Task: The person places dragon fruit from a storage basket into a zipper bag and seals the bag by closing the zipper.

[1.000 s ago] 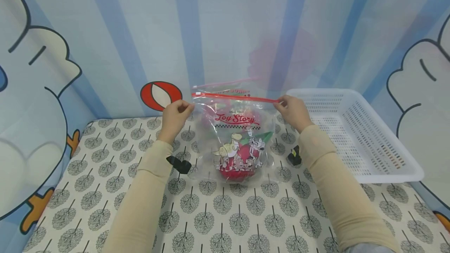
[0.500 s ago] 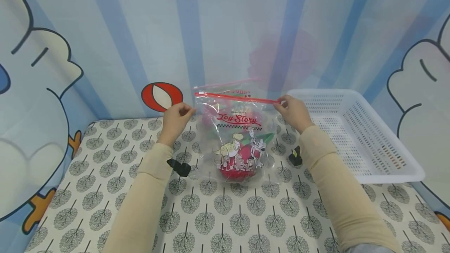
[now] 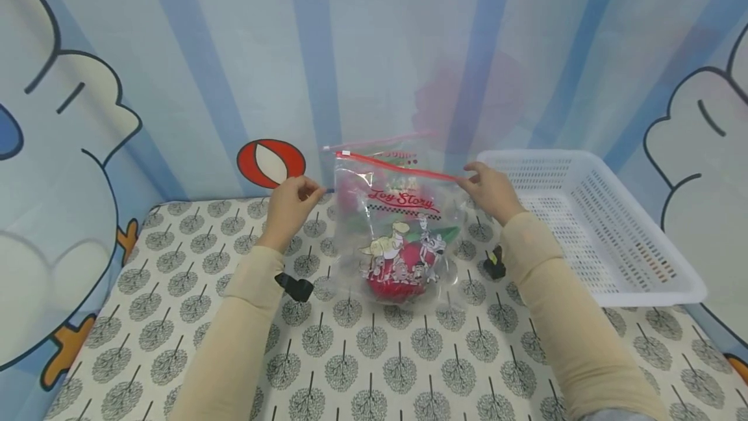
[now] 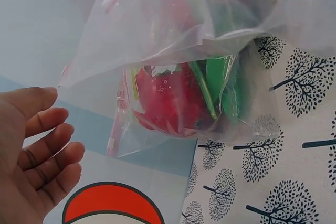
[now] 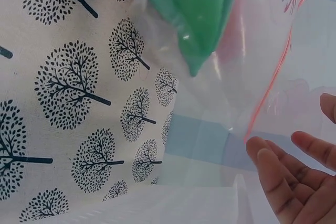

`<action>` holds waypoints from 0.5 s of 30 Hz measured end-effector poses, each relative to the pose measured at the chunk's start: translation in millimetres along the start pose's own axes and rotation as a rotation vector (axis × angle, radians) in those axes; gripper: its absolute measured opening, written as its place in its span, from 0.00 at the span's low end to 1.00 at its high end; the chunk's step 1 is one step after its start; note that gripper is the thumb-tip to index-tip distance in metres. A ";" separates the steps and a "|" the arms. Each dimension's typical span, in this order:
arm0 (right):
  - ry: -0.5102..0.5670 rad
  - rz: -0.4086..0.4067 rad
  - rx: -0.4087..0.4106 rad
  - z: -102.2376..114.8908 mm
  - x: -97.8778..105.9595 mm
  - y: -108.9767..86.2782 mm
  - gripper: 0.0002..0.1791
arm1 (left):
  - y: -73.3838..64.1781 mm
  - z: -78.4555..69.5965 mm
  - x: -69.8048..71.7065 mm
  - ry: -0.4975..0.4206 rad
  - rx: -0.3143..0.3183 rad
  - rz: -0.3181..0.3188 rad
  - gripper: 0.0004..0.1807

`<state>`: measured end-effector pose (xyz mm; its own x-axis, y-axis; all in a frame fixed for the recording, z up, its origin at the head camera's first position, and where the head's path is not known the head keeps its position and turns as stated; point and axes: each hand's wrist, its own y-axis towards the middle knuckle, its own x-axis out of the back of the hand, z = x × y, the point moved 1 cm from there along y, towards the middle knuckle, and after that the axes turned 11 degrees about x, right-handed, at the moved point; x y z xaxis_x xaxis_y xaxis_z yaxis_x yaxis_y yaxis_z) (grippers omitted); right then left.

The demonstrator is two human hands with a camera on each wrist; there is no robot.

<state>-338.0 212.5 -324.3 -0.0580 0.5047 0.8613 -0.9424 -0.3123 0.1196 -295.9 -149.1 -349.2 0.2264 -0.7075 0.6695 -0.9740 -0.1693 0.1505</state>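
A clear zip bag [image 3: 403, 213] with "Toy Story" lettering and a red slider strip stands upright at the middle of the table. Inside it lies a round red item [image 3: 394, 278] with green pointed leaf shapes [image 5: 202, 19]. Close to its upper left corner is my left hand [image 3: 292, 206], thumb and fingers apart and holding nothing. At the other upper corner, my right hand [image 3: 487, 190] just touches the strip's end with a fingertip, its other fingers spread. Behind stands a second zip bag [image 4: 121, 145], holding a red item [image 4: 170, 100] and green pieces.
A white perforated basket [image 3: 648, 245] stands on the right of the tree-print tablecloth [image 3: 345, 382]. A striped cartoon curtain [image 3: 386, 38] hangs close behind the bags. Black wrist camera mounts [image 3: 295, 288] project from both sleeves.
My left thumb and fingers have parted from the front bag's corner. The bag's left upper corner has shifted right and its strip now slopes more. My right index finger has lifted.
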 end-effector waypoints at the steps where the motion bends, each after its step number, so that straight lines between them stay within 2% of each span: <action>1: 0.006 0.000 0.002 -0.1 -0.1 -0.2 0.32 | -0.8 -0.2 0.4 0.009 -0.006 0.001 0.14; 9: 0.031 0.026 0.014 -2.0 -2.2 -3.3 0.32 | -6.6 -1.2 3.1 0.075 -0.082 -0.024 0.13; 15: 0.024 0.056 0.055 -0.4 -4.8 -13.8 0.37 | -17.7 1.1 8.2 0.201 -0.155 -0.067 0.16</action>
<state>-324.9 214.6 -330.2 -0.1187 0.5038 0.8556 -0.9180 -0.3842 0.0988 -276.8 -152.6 -347.2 0.2994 -0.5448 0.7833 -0.9499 -0.0931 0.2983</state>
